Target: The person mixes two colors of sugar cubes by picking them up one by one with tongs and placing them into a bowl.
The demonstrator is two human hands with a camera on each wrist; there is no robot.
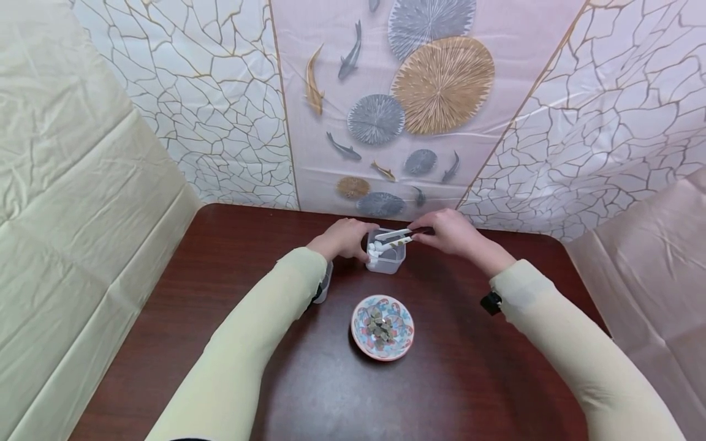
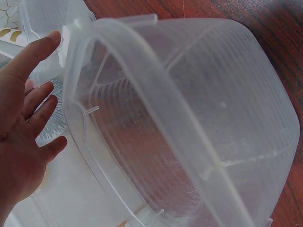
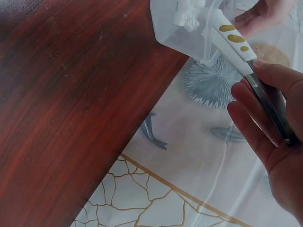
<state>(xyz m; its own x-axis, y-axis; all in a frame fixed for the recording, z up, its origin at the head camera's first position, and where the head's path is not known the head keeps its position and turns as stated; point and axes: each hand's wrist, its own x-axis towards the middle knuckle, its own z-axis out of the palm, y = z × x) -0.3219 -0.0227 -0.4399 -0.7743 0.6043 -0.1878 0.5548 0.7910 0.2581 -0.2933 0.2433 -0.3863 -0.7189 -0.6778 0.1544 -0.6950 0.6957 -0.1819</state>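
Observation:
My right hand (image 1: 449, 233) grips tongs (image 3: 267, 106) by their dark metal handle; their white arms have gold spots. The white tips of the tongs reach over a small clear plastic container (image 1: 388, 267) with small white pieces (image 1: 373, 250) on its left side. At that container's left side, my left hand (image 1: 344, 237) holds it, thumb at the near left and fingers toward the far rim. Beneath the left wrist stands a second clear container (image 2: 227, 94), mostly hidden by the arm in the head view. Nearer me, a patterned plate (image 1: 361, 343) bears several grey-brown pieces (image 1: 380, 327).
All of this stands on a dark red-brown wooden table (image 1: 452, 380). A printed cloth backdrop (image 1: 331, 171) hangs right behind the table's far edge. Beige cloth (image 1: 83, 202) hangs along the left side, with more cloth (image 1: 651, 275) on the right.

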